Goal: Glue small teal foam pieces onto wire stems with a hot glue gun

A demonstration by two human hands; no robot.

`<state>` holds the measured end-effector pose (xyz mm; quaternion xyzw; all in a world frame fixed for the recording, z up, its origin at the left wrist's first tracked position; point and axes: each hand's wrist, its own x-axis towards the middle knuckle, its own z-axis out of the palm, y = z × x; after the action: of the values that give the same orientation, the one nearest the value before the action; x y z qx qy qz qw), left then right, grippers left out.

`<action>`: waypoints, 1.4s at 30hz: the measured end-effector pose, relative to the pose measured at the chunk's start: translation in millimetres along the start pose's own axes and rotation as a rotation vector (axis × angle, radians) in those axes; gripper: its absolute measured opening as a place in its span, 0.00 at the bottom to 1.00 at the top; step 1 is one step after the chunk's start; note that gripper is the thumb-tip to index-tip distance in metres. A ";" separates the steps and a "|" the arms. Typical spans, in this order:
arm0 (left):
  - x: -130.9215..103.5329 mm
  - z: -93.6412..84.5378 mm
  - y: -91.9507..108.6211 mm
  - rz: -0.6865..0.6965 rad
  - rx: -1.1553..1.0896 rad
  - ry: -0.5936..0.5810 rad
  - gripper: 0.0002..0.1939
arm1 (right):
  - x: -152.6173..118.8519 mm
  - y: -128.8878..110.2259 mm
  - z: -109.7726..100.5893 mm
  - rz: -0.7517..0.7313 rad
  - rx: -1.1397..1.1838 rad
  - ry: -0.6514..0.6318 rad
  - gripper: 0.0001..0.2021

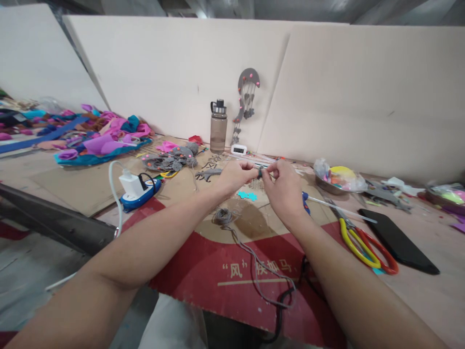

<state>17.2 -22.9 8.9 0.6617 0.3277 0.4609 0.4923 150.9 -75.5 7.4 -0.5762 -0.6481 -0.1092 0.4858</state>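
Over the middle of the cardboard, my left hand (235,175) and my right hand (285,186) meet with fingertips pinched. Between them is a small dark grey piece (260,172), perhaps felt; its exact shape is too small to make out. Just below my hands lies a turquoise cut-out (247,196) with wavy edges. Nearer to me rests a small ball of grey yarn (223,216), its loose strand trailing over the red part of the cardboard (181,276). Right of my right hand, a blue-handled glue gun (306,202), partly hidden, has a white glue stick (341,209) sticking out.
Scissors (363,242) with yellow and red handles and a black phone (399,240) lie at right. A metal bowl (332,185), a water bottle (218,128) and a small white clock (239,150) stand behind. At left are a blue power strip (140,196), grey felt pieces (170,160) and colourful scraps (105,138).
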 end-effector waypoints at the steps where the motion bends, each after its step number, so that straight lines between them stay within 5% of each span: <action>1: 0.1 0.0 -0.4 0.019 0.023 0.006 0.05 | 0.6 -0.4 -0.1 0.035 0.033 -0.018 0.02; 8: -0.3 -1.2 -3.4 0.085 0.071 -0.018 0.03 | 5.8 1.2 2.1 0.338 0.313 -0.177 0.05; 15: 1.3 -8.2 5.1 -0.162 -0.234 -0.254 0.07 | 11.5 10.3 -6.9 0.371 0.331 -0.187 0.05; 31: 2.2 -12.6 2.2 0.113 0.183 -0.134 0.01 | 6.2 9.0 -8.2 0.262 0.318 -0.328 0.09; 39: 5.0 -11.5 -1.9 0.101 0.119 -0.055 0.02 | 3.5 13.0 -1.4 0.306 0.423 -0.307 0.15; 42: 4.1 -9.9 -2.4 0.110 0.129 -0.055 0.03 | 1.9 11.7 -0.3 0.261 0.368 -0.314 0.10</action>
<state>9.5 -15.0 8.8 0.7214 0.3062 0.4471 0.4313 161.3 -70.9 4.1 -0.5668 -0.6447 0.1644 0.4859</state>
